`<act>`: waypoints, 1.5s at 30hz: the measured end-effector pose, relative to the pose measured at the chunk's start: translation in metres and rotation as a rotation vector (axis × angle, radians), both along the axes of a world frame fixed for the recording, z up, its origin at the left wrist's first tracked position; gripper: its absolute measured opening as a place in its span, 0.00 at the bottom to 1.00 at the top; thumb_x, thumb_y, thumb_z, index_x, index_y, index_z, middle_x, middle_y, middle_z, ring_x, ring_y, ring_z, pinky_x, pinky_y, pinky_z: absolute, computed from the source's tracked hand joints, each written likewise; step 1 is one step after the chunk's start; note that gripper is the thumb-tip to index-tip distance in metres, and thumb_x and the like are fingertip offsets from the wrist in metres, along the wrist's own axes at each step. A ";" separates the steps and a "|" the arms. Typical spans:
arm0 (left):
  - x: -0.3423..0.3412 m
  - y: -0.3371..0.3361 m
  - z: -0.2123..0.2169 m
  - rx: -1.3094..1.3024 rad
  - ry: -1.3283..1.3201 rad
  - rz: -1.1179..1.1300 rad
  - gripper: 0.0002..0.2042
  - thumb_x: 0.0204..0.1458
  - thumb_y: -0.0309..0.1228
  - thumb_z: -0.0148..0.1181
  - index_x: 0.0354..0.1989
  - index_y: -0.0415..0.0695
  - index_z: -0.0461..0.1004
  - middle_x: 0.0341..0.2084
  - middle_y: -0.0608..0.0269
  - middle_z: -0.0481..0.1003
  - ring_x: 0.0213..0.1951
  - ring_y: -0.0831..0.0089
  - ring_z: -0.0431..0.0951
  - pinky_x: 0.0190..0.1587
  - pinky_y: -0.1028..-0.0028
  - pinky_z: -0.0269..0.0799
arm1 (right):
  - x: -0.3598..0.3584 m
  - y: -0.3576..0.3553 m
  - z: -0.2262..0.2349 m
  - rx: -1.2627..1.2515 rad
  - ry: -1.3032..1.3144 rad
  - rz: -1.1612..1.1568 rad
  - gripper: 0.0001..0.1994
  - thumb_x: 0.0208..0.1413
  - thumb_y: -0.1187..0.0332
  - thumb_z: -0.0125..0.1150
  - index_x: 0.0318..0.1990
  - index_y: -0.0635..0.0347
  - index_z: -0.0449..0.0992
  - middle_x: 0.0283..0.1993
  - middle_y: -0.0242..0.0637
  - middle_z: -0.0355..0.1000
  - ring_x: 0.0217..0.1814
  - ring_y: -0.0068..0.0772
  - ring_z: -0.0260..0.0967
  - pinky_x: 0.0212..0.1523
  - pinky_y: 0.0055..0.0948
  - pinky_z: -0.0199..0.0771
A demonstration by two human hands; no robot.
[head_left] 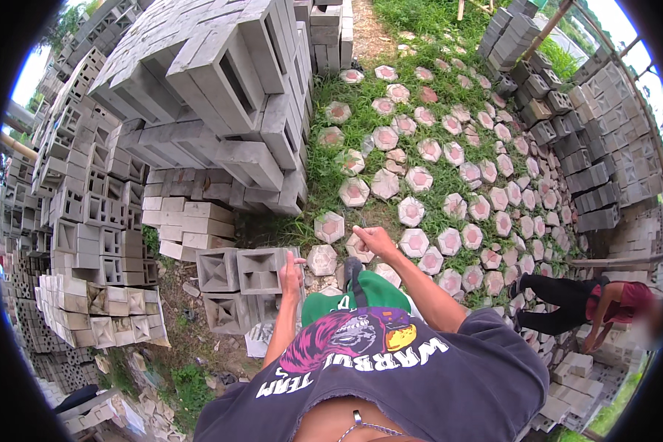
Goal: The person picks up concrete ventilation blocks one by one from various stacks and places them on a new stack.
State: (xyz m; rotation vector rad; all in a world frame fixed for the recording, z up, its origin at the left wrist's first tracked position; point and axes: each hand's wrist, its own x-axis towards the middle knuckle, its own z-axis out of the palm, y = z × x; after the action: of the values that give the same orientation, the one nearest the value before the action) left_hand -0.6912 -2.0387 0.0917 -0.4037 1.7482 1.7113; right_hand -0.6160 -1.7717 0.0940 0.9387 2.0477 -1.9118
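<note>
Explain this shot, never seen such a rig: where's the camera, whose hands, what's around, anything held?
There is no machine: a person wears the camera and is bare-handed. The single picture comes from the left of two fisheye cameras on that person's head, looking down, so straight edges bend near the rim and picture left is the wearer's left. The left hand is beside a low stack of grey hollow concrete blocks; whether it touches them is hard to tell. The right hand appears over pale hexagonal paving stones with reddish centres, with green grass between them. Nothing can be seen held in either hand. Ahead on the left stands a tall stack of grey concrete blocks, and on the right another person in a dark red shirt bends forward.
</note>
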 end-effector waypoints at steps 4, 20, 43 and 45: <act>-0.026 0.070 0.018 0.036 0.075 -0.242 0.32 0.58 0.60 0.41 0.37 0.37 0.75 0.08 0.81 0.50 0.11 0.88 0.47 0.15 0.80 0.39 | 0.022 0.049 -0.023 -0.110 0.105 -0.203 0.21 0.60 0.52 0.52 0.25 0.62 0.73 0.21 0.31 0.70 0.23 0.18 0.66 0.26 0.21 0.66; -0.162 0.332 0.063 0.517 -0.146 -0.505 0.43 0.54 0.66 0.34 0.67 0.41 0.47 0.66 0.49 0.50 0.65 0.57 0.53 0.65 0.60 0.45 | -0.141 0.081 0.064 0.067 0.417 -0.174 0.44 0.61 0.37 0.31 0.69 0.69 0.35 0.74 0.52 0.30 0.76 0.45 0.22 0.72 0.35 0.26; -0.294 0.473 0.095 0.534 0.195 -0.562 0.39 0.60 0.60 0.27 0.67 0.36 0.46 0.68 0.46 0.43 0.70 0.58 0.35 0.68 0.61 0.26 | -0.263 0.202 0.107 0.130 0.227 -0.237 0.49 0.54 0.29 0.15 0.69 0.66 0.35 0.74 0.50 0.30 0.76 0.46 0.21 0.72 0.41 0.23; -0.291 0.485 0.104 0.522 0.268 -0.573 0.36 0.62 0.56 0.26 0.66 0.35 0.46 0.67 0.49 0.45 0.70 0.59 0.37 0.68 0.62 0.26 | -0.268 0.218 0.100 0.038 0.236 -0.249 0.50 0.53 0.29 0.15 0.69 0.69 0.35 0.73 0.52 0.30 0.76 0.46 0.21 0.72 0.40 0.24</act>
State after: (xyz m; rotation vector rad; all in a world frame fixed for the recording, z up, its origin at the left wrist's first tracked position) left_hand -0.9824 -1.5538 0.1960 0.5281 1.3239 1.7383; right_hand -0.8839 -1.5537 0.1944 1.0667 2.1911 -2.2125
